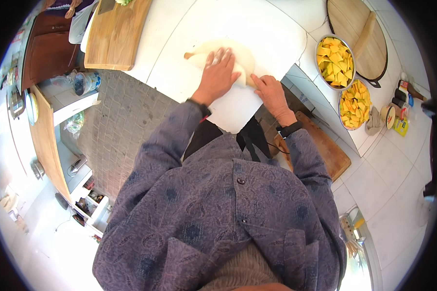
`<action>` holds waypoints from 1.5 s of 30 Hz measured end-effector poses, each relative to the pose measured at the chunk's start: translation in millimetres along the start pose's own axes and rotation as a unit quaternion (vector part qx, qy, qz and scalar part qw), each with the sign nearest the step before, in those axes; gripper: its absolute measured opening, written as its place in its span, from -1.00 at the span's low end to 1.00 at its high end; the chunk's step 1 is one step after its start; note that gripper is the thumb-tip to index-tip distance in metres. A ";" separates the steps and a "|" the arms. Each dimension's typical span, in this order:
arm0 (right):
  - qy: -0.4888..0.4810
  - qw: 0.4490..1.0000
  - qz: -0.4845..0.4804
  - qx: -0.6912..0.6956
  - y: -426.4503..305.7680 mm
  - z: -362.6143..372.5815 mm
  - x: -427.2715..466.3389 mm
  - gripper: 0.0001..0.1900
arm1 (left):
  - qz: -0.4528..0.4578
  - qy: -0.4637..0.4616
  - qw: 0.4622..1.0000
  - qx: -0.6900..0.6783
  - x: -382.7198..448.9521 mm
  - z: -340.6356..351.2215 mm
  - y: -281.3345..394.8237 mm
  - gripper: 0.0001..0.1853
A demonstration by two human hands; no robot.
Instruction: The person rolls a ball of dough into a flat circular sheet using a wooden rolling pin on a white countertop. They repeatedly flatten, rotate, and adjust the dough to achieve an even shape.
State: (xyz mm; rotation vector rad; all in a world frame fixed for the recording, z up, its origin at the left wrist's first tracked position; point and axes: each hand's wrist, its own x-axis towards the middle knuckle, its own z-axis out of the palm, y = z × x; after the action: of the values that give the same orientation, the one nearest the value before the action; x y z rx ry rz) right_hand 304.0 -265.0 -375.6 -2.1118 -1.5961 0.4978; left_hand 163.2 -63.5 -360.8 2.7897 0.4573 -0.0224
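A flat sheet of pale dough (242, 54) lies on the white work surface (233, 109), with part of it folded or wrapped over itself. The brown tip of what looks like a rolling pin (187, 55) sticks out at the dough's left side; the rest is hidden. My left hand (220, 76) presses palm down on the dough, fingers slightly apart, with whitish flour on them. At the dough's lower right edge is my right hand (271, 92), index finger extended and the others curled. Whether it grips the pin's other end is unclear.
Two bowls of cut orange-yellow pieces (335, 62) (355, 105) stand at right, beside a round wooden board (340, 18) with a rolling pin (365, 32). A wooden cutting board (118, 40) lies upper left. Another person's hand (71, 10) shows beyond it. A brown board (326, 149) leans below right.
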 end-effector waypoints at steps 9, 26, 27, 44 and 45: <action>0.123 0.991 0.052 0.010 -15.5 9.1 -30.3 -0.38 | -0.024 0.006 0.999 0.035 -6.8 8.7 -8.6 -0.26; 0.213 0.969 0.114 0.048 -13.3 14.1 -29.3 -0.54 | -0.023 0.024 0.999 0.014 9.0 15.8 -11.2 -0.29; 0.210 0.970 0.115 0.051 -11.2 13.0 -26.7 -0.54 | -0.006 0.081 0.997 -0.005 31.8 21.7 -18.9 -0.28; 0.027 0.993 0.112 0.008 -30.7 8.0 -24.0 -0.64 | -0.014 0.138 0.990 0.019 58.3 8.5 -17.9 -0.34; -0.022 0.989 0.146 0.034 -30.9 8.8 -21.4 -0.65 | -0.012 0.143 0.990 0.011 58.9 6.6 -18.9 -0.35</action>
State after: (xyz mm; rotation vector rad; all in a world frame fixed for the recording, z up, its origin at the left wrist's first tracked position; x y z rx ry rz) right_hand 268.7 -277.3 -365.6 -2.3071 -1.2774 0.6875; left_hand 213.4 -30.4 -376.6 2.8195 0.5620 0.3745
